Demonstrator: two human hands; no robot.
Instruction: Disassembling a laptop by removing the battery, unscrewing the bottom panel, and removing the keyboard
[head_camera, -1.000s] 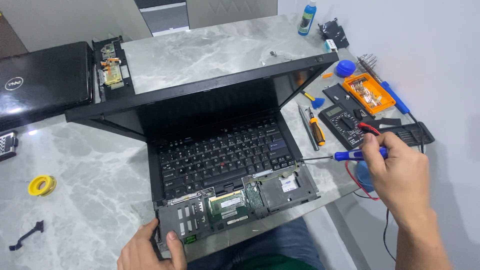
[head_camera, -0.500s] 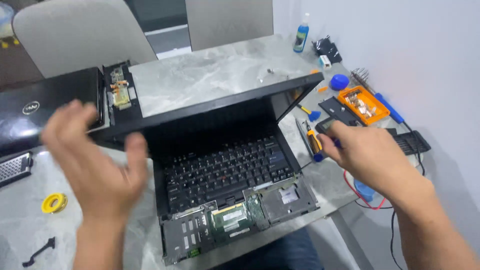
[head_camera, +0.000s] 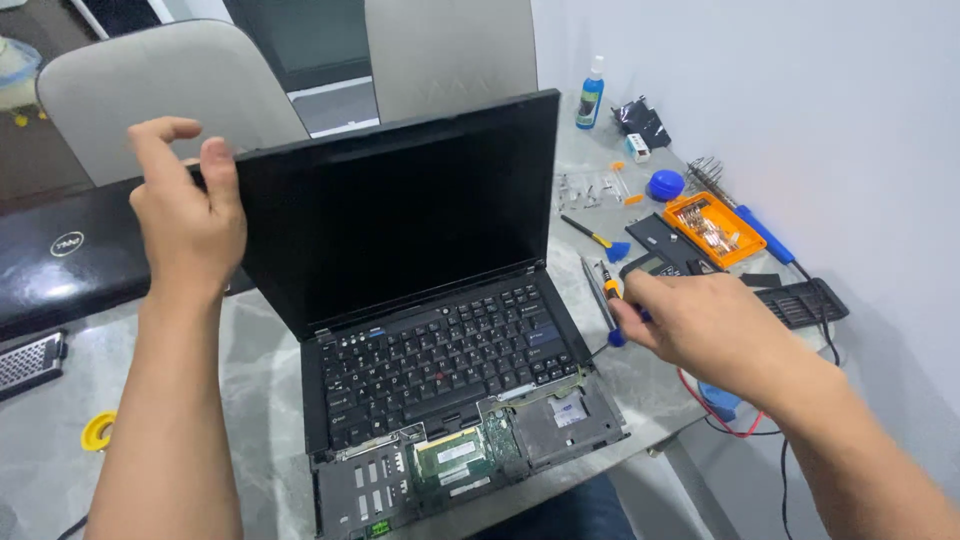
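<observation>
Black laptop (head_camera: 430, 300) open near front edge of marble surface (head_camera: 250, 390), screen upright, palm rest off, boards exposed. Left hand (head_camera: 190, 215) pinching lid's top left corner. Right hand (head_camera: 700, 325) closed round blue-tipped screwdriver (head_camera: 612, 318) just right of keyboard. Orange bit case (head_camera: 712, 228), blue bottle (head_camera: 590, 95) further right; second closed laptop (head_camera: 70, 255) at left.
</observation>
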